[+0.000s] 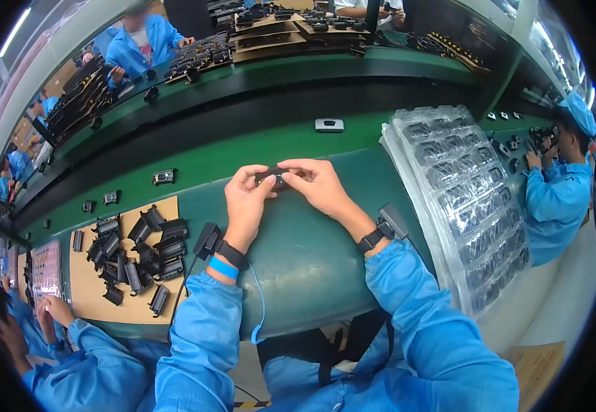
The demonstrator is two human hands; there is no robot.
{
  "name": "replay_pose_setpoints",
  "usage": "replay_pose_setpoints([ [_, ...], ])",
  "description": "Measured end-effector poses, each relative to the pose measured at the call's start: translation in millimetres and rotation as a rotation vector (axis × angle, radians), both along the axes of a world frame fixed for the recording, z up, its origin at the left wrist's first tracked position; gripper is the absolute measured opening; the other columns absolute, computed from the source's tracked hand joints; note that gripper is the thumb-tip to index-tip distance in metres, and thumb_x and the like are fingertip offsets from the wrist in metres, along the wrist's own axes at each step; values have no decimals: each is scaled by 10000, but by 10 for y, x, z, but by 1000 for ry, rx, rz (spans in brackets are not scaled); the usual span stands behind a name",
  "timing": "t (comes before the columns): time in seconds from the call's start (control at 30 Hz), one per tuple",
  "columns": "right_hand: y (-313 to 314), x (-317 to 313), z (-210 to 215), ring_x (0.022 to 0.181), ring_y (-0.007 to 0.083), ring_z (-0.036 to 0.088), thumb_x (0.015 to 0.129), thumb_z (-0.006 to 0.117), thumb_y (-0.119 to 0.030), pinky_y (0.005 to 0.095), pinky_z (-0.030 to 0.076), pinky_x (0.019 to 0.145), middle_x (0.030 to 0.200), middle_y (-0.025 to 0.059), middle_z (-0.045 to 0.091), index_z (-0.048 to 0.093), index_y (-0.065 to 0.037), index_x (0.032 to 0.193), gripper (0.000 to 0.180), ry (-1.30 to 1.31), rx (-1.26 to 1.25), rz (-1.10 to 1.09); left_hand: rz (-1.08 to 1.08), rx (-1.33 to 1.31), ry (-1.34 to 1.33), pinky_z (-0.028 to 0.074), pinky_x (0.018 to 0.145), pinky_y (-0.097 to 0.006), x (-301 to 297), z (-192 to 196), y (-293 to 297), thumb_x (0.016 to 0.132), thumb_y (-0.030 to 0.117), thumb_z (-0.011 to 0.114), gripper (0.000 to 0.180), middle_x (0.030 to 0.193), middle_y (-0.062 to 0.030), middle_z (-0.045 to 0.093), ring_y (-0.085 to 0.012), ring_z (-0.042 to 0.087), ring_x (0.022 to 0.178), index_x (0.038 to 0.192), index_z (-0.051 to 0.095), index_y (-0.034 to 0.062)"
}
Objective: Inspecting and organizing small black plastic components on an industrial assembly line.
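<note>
Back from the fingers [306,165] on either side I see a black wrist strap [368,240] with a dark boxy module [393,221]. Behind the left fingers [246,175] there's also a bright blue band [223,268], a thin blue cord [263,302] hanging beside it. Farthest from the fingers run creased, light-blue sleeves [205,336] with gathered cuffs.

2 grips [245,198] [322,187], 1 dark part [279,180], 1 blue wristband [223,268]

Stacked clear plastic trays [464,199] at right, a blue-clad co-worker [560,199] beyond, a green-edged shelf [277,69] behind.
</note>
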State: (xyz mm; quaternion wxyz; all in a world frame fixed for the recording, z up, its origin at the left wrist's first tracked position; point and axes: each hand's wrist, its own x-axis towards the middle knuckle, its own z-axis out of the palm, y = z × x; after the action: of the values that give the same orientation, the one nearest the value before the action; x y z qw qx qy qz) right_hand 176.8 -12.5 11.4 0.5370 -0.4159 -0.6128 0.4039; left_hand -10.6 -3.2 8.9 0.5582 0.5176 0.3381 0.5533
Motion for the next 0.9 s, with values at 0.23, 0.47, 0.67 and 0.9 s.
replay_pose_setpoints([
  [0.23, -80, -160, 80, 821, 135, 719, 925, 735, -84, 318, 580, 738, 897, 106, 780, 765, 20, 1075, 185, 47, 106, -43, 20, -7, 134, 592, 809, -264, -88, 111, -112, 972, 91, 729, 275, 1135, -94, 723, -171, 724, 986, 1226, 656, 18],
  [0.47, -102, 44, 0, 803, 114, 641, 947, 710, -72, 289, 526, 748, 901, 56, 721, 742, 18, 1136, 211, -33, 98, -43, -6, 11, 186, 530, 713, -218, 127, 11, 19, 942, -15, 733, 287, 1025, -39, 694, -91, 660, 873, 1203, 617, 17],
  [0.67, -470, -149, -185, 1062, 268, 649, 956, 605, 22, 380, 528, 937, 1184, 159, 659, 596, -12, 1403, 448, -48, 154, -218, -24, 4, 115, 537, 716, -222, 20, -56, 59, 934, -28, 720, 295, 1039, -45, 693, -100, 669, 882, 1204, 617, 30],
  [0.9, -1875, -93, -289, 1071, 334, 651, 927, 651, -57, 441, 515, 953, 1128, 153, 692, 660, -13, 1242, 318, -244, 165, -55, -40, 30, 125, 543, 750, -242, -98, -103, 96, 957, -29, 701, 260, 1026, -32, 682, -108, 668, 898, 1190, 612, 45],
])
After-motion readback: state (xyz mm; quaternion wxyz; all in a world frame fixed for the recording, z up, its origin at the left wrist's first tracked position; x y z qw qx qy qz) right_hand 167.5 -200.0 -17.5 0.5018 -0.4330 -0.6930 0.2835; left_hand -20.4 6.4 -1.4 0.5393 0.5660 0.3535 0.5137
